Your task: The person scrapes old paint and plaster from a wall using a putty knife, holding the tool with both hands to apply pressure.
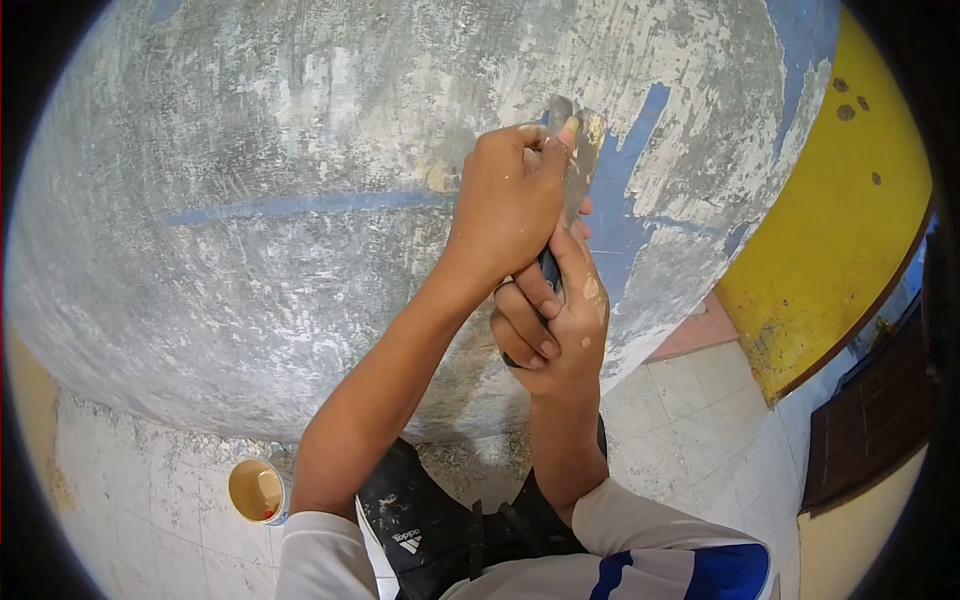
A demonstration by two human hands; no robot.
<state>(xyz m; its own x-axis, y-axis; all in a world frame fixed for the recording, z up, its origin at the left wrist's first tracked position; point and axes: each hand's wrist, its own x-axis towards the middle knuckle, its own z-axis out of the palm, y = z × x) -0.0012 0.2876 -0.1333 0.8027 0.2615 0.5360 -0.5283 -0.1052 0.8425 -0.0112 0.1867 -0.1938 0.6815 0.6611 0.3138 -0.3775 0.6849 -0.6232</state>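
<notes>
Head view here, looking down at both hands working a scraper (578, 150) against a wall (250, 180). The left hand (510, 200) sits higher, wrapped over the upper part of the tool with a fingertip pressed onto the back of the metal blade, pushing it flat against the surface. The right hand (548, 320) is just below it, touching it, fingers curled tight round the dark handle (549, 268). So both hands are closed on the scraper, neither one loose. There are pale specks of filler or paint on the knuckles of the right hand

The blade rests on the wall right at the edge of a blue paint patch (625, 190), which runs down and to the right of the hands. Left of the hands the wall is mostly grey and white, scratched up, with a thin blue stripe (300, 205) running off sideways at about left-wrist level. Further right of the hands there's a yellow painted section (830, 240) with a few dark spots

Well below the left forearm, down on the tiled floor (690, 420), sits a small open tub (257, 491) with pale stuff inside. Dust and flakes lie along the base of the wall near it. Directly under the hands is a dark shoe (430, 520) with a white logo, and white sleeves with blue trim at the bottom edge
</notes>
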